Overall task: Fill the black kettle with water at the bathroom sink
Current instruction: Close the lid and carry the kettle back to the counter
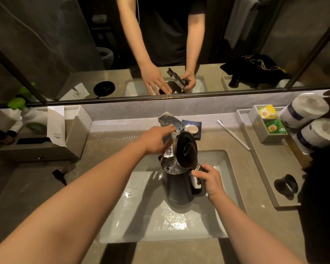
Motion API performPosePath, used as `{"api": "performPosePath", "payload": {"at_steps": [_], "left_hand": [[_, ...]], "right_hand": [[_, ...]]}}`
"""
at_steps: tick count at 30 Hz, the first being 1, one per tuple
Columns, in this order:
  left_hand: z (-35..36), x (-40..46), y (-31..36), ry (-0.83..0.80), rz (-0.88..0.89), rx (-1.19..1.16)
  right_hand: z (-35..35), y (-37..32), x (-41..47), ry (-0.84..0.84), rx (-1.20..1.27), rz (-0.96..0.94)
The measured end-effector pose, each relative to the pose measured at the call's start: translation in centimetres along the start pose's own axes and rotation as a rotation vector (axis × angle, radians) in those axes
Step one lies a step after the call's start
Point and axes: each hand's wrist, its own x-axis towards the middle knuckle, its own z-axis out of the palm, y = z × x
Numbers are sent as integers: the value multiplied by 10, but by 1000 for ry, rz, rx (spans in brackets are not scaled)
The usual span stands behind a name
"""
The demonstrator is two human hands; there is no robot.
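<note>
The black kettle [176, 185] stands in the white sink basin [141, 221] with its lid [186, 149] flipped up. My right hand [211, 181] grips the kettle's handle. Water runs from the chrome faucet [170, 121] straight into the kettle's open mouth, where it churns. My left hand [157, 139] reaches to the faucet, fingers extended onto its lever; whether it grips the lever I cannot tell.
A soap dish [191, 128] sits behind the kettle. A white toothbrush [233, 135] lies on the counter. To the right are a tray with tea bags [269, 121], toilet rolls [305, 109] and a black cup [286, 184]. A grey organiser [36, 147] stands at the left. A mirror [65, 44] lies ahead.
</note>
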Motion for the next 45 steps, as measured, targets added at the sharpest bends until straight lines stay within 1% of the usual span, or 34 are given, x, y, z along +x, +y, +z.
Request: {"api": "performPosePath", "payload": {"at_steps": [1,3,4,5,6,8,11,14,20,26,30,35,37,41,43,45], "left_hand": [[-2,-1,3,45,-41,-131],[-2,-9,16,250,-71,-380],[-1,-16,24,349,-56,-477],[1,-23,31,407,-24,-532],[3,-31,38,424,20,-535],[7,-44,48,394,109,-432],[11,-58,52,394,156,-307],[15,-72,51,419,127,-327],[24,-100,45,438,6,-397],[17,-128,45,496,-11,-408],[15,-148,48,581,-59,-526],[16,-173,39,582,-127,-633],[17,-185,37,611,-164,-750],[14,-210,31,770,-343,-1086],[9,-227,26,798,-343,-1183],[5,-247,20,831,-346,-1217]], "right_hand": [[-1,-1,-2,-1,-1,-2],[-4,-2,-7,-1,1,-12],[-6,-3,-10,-1,0,-19],[-8,-5,-13,-2,-3,-27],[-10,-7,-17,-4,-9,-34],[-15,-11,-25,-11,-18,-50],[-23,-20,-40,-18,-22,-89],[-30,-28,-54,-10,-22,-136],[-28,-53,-77,5,-9,-202],[-14,-75,-92,-32,62,-292],[0,-86,-100,-70,99,-330],[18,-90,-106,-145,82,-352],[28,-91,-108,-166,82,-347],[57,-94,-113,-262,67,-352],[73,-93,-118,-317,43,-348],[91,-92,-125,-366,-10,-356]]}}
